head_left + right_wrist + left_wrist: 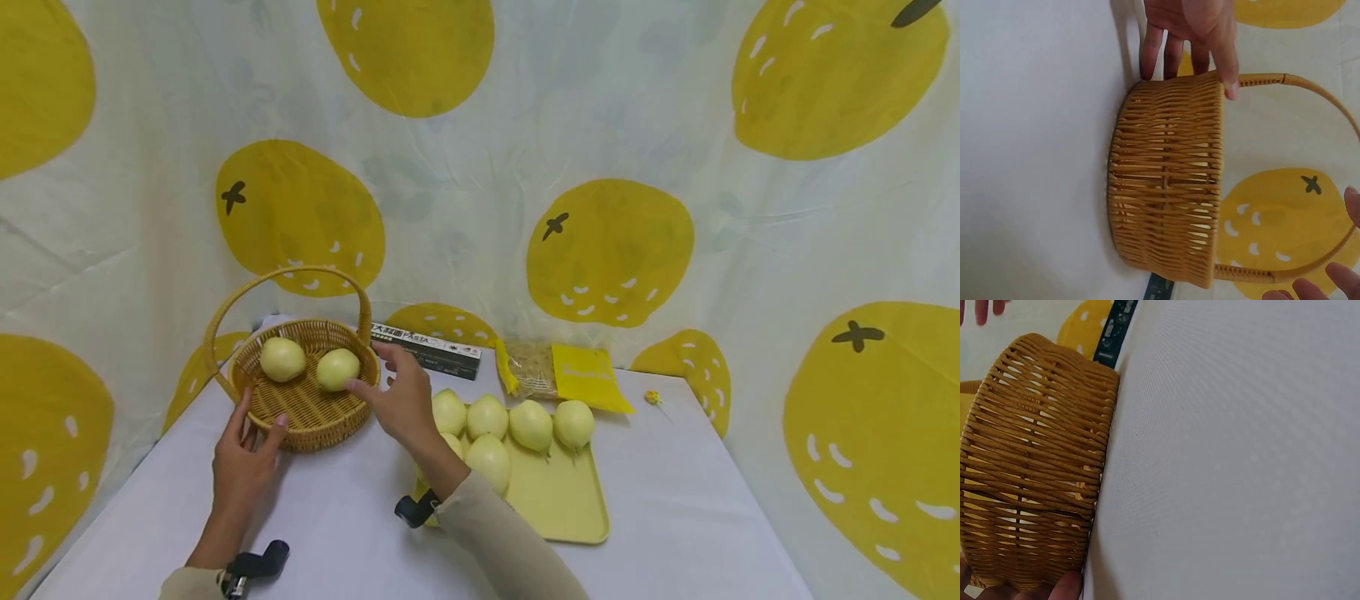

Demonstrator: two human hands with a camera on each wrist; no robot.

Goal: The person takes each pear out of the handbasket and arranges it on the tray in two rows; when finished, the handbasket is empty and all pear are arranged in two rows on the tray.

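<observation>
A round woven basket (315,437) with a tall arched handle stands on the white table. Two pale yellow pears lie inside it, one pear (282,359) at the left and another pear (338,369) at the right. My left hand (243,462) rests against the basket's near left side, thumb and index tips at the rim and the other fingers along the outer wall. Over the right rim is my right hand (401,396), fingers spread near the handle's base. Its thumb tip overlaps the right pear's edge in the head view. The right wrist view shows its fingertips (1341,278) beside the handle, gripping nothing.
Right of the basket lies a yellow tray (577,508) with several pears, partly behind my right forearm. A pasta box (438,354) and a yellow food packet (588,375) lie behind. A small yellow flower-like item (652,397) is at the far right. A patterned curtain hangs behind.
</observation>
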